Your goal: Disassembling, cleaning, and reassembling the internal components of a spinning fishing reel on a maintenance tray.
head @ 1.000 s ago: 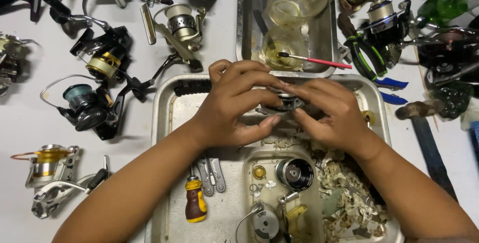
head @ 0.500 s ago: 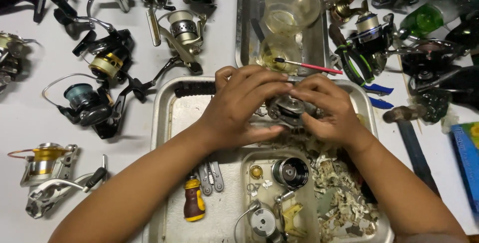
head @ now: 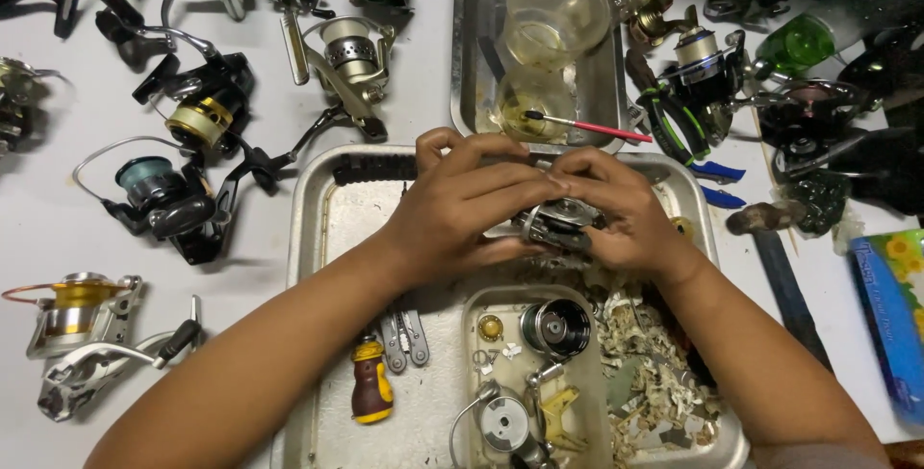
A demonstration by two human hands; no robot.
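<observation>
Both hands meet over a large steel tray (head: 318, 238) on a white table (head: 58, 228): the left hand (head: 462, 204) and right hand (head: 616, 209) are curled from either side around a small grey fishing-reel body (head: 556, 224), fingers pinching it between them above the tray's far half. A black spool (head: 555, 328) sits in a smaller tray just below; a stubby screwdriver (head: 371, 387) lies nearer. Spinning reels (head: 178, 195) crowd the table to the left.
</observation>
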